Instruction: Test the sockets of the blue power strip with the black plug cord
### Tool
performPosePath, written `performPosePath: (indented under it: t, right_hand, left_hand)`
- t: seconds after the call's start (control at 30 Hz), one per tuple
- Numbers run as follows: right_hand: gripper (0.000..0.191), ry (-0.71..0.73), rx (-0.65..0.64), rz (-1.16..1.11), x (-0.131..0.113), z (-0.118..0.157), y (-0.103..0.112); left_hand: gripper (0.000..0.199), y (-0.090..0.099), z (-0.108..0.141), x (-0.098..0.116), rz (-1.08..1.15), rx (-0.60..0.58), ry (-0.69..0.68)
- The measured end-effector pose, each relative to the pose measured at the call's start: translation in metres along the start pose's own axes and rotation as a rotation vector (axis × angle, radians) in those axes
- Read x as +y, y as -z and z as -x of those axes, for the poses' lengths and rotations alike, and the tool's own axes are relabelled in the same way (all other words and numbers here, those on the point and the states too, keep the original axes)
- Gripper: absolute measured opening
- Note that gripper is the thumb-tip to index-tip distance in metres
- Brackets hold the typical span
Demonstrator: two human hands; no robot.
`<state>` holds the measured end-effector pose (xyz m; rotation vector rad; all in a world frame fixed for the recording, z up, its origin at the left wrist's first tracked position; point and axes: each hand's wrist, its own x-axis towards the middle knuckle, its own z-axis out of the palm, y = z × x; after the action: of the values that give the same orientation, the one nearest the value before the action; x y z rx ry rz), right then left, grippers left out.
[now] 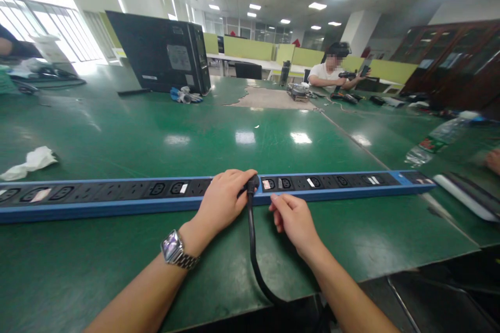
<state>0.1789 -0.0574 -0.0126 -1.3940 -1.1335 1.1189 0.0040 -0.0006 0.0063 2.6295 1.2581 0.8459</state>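
A long blue power strip (230,202) with black socket panels lies across the green table. My left hand (224,195), with a watch on the wrist, is closed over the strip near its middle, beside a black cable fitting (253,183). From that fitting a thick black cable (253,250) curves down over the table's near edge. My right hand (292,218) is just right of the cable, fingers curled together at the strip's front edge. Whether anything small is between those fingers is hidden.
A black computer case (156,52) stands at the back left, with gloves (185,95) beside it. A crumpled tissue (31,162) lies left. Rightward are a plastic bottle (437,140) and a dark, white-edged object (469,197). Another person (330,70) sits across the table.
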Motion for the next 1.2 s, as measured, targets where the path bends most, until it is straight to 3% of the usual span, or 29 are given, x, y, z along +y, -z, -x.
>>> performPosePath:
  t: [0.2, 0.33, 0.4, 0.5, 0.6, 0.67, 0.73, 0.87, 1.1, 1.2]
  right_hand:
    - [0.049, -0.262, -0.157, -0.032, -0.030, -0.018, -0.032]
    - [0.041, -0.244, -0.094, -0.233, -0.041, -0.019, -0.037]
    - [0.042, -0.148, -0.024, -0.360, -0.045, -0.015, -0.023]
    - [0.041, -0.051, 0.108, -0.373, -0.047, -0.011, 0.019]
    - [0.039, -0.146, 0.216, -0.344, -0.040, -0.015, 0.070]
    - [0.040, -0.256, 0.200, -0.327, -0.030, -0.018, 0.093]
    - [0.042, -0.301, 0.132, -0.291, -0.021, -0.021, 0.102]
    - [0.041, -0.259, 0.038, -0.243, -0.016, -0.026, 0.092]
    - [0.043, -0.262, 0.146, -0.073, -0.026, -0.030, 0.070]
    - [0.045, -0.335, 0.148, -0.137, -0.023, -0.026, 0.063]
  left_hand:
    - [0.057, 0.001, 0.007, -0.001, -0.066, -0.053, -0.089]
    - [0.078, -0.005, 0.010, 0.000, -0.176, -0.005, 0.007]
    - [0.071, -0.008, 0.011, 0.001, -0.232, 0.008, 0.022]
    - [0.058, -0.009, 0.011, 0.002, -0.273, -0.004, -0.002]
    - [0.061, -0.009, 0.012, 0.004, -0.256, 0.009, 0.019]
    - [0.064, -0.009, 0.011, 0.004, -0.241, 0.015, 0.024]
    - [0.066, -0.010, 0.011, 0.004, -0.229, 0.020, 0.019]
    - [0.068, -0.010, 0.011, 0.003, -0.227, 0.028, 0.010]
    - [0.081, -0.011, 0.012, 0.001, -0.253, 0.025, 0.011]
    - [0.082, -0.011, 0.012, 0.001, -0.253, 0.023, 0.017]
